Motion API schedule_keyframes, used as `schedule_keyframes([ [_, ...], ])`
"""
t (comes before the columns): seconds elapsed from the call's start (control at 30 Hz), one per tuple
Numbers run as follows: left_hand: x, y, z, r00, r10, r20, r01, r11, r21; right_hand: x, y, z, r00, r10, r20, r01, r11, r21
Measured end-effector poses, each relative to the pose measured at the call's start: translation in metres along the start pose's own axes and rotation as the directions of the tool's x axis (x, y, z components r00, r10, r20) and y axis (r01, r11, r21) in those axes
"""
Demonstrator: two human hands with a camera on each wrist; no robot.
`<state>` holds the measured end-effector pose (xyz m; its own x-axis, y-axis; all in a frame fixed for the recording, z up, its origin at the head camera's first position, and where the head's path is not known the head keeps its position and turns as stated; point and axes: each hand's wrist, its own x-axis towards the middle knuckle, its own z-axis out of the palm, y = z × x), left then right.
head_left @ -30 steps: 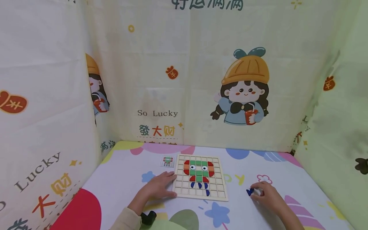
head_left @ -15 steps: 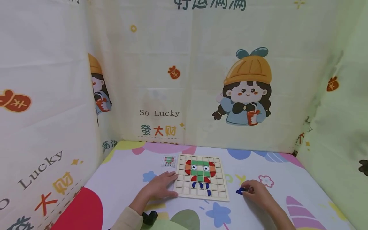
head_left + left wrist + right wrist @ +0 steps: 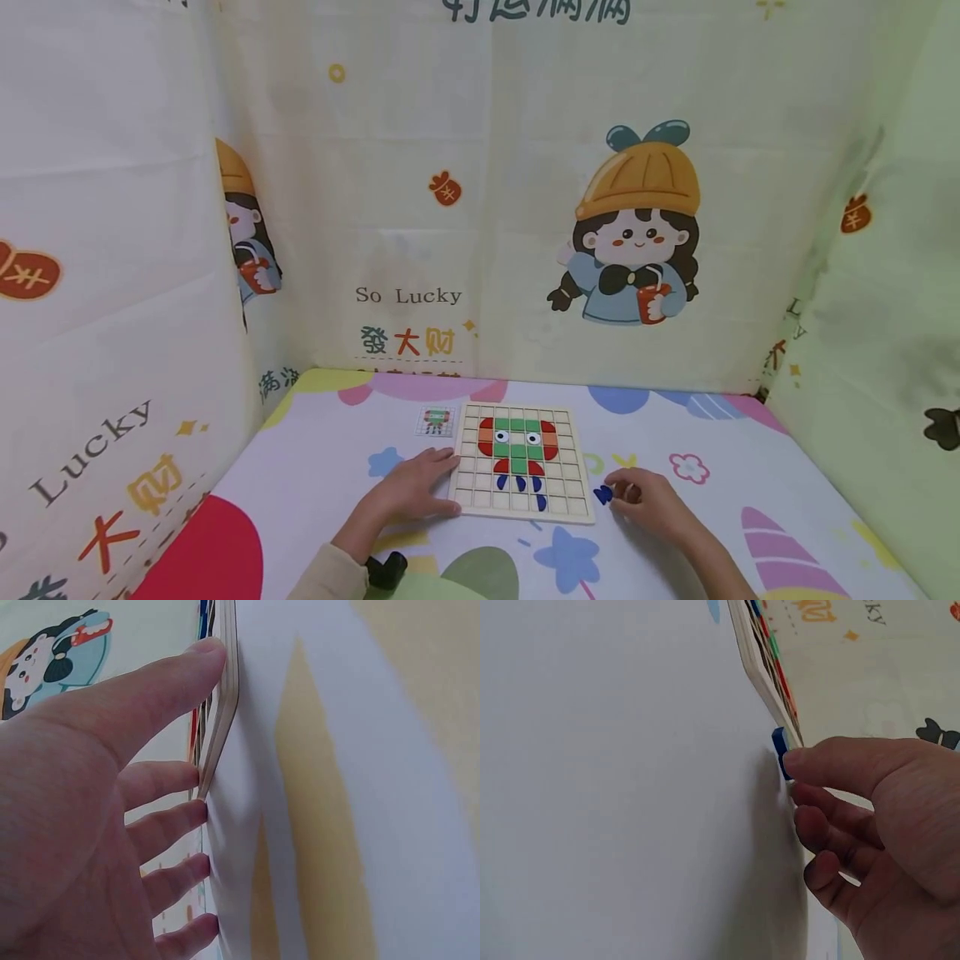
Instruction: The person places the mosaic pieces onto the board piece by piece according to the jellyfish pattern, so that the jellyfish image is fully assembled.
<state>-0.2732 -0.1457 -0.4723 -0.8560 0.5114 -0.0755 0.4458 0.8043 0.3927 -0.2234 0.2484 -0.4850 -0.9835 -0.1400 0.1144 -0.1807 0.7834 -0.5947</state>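
A wooden grid board [image 3: 568,498] lies on the table, bearing red, green, orange and blue pieces and two eye pieces that form a figure. My left hand [image 3: 416,487] rests against the board's left edge. Its fingers are spread, and its thumb [image 3: 191,675] touches the rim in the left wrist view. Just off the board's right edge, my right hand [image 3: 647,502] pinches dark blue pieces [image 3: 602,495] between thumb and fingertips. In the right wrist view a blue piece [image 3: 781,742] shows past the thumb; its far side is hidden.
A small picture card [image 3: 436,421] with a similar figure lies by the board's upper left corner. Printed cloth walls [image 3: 510,250] stand at the back and sides. A black object [image 3: 387,571] sits by the left sleeve.
My right hand has moved left with the blue pieces, from farther out on the table to close beside the board. The left hand stays at the board's edge.
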Motion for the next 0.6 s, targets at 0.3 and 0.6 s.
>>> schedule_keyframes([
  [0.3,-0.0011,-0.0002,-0.0010,1.000,-0.002,0.004,0.002,1.000,-0.011,0.0089,0.0030,0.0005,0.999,-0.029,0.030,0.030,0.999,-0.045],
  [0.6,-0.0036,0.0030,-0.0015,1.000,-0.005,0.001,0.005,1.000,-0.004,0.0100,0.0013,-0.0008,0.994,-0.107,0.031,0.109,0.992,-0.069],
])
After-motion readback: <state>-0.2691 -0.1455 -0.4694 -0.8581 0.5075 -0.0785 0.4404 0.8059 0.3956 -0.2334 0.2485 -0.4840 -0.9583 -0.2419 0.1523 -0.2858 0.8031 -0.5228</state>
